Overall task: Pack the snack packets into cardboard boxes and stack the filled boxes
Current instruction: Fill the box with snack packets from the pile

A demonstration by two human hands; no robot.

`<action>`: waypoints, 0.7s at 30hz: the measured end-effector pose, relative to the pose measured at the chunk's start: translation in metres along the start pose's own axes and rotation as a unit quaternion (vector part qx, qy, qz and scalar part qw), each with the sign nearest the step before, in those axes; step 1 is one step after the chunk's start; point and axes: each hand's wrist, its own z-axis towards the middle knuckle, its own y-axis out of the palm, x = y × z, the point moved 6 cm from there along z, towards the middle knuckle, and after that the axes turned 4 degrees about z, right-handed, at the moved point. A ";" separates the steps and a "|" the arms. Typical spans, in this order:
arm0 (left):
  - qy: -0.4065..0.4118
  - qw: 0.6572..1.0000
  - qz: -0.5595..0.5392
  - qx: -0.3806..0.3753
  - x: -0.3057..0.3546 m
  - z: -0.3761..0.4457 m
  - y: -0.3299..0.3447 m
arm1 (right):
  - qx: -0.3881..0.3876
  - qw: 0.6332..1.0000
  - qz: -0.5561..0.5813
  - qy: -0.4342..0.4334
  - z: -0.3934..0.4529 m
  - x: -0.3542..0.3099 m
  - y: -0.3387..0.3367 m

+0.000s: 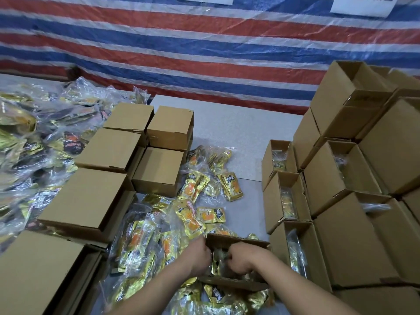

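Observation:
An open cardboard box (236, 241) sits low in the middle of the grey table, partly filled with gold snack packets (219, 266). My left hand (197, 258) curls over the box's left wall. My right hand (246, 260) reaches inside, its fingers curled on the packets there. Loose gold and orange packets (193, 214) in clear bags lie scattered just beyond and to the left of the box, and more lie under my forearms.
Closed boxes (102, 176) stand in rows to the left, with a large heap of bagged packets (34, 137) behind them. Open filled boxes (286, 196) line the right side beside a tall stack (363, 169). A striped tarp (204, 46) hangs behind.

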 end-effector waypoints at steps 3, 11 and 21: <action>-0.006 1.000 -0.013 0.002 0.000 -0.001 0.001 | -0.001 0.997 0.057 -0.043 0.002 -0.021 0.003; -0.001 0.999 -0.045 -0.008 0.001 -0.004 -0.002 | -0.016 0.992 0.099 -0.071 -0.001 -0.040 0.018; -0.046 0.997 -0.069 -0.003 -0.002 0.001 0.002 | 0.069 0.986 0.142 -0.053 -0.038 -0.001 -0.013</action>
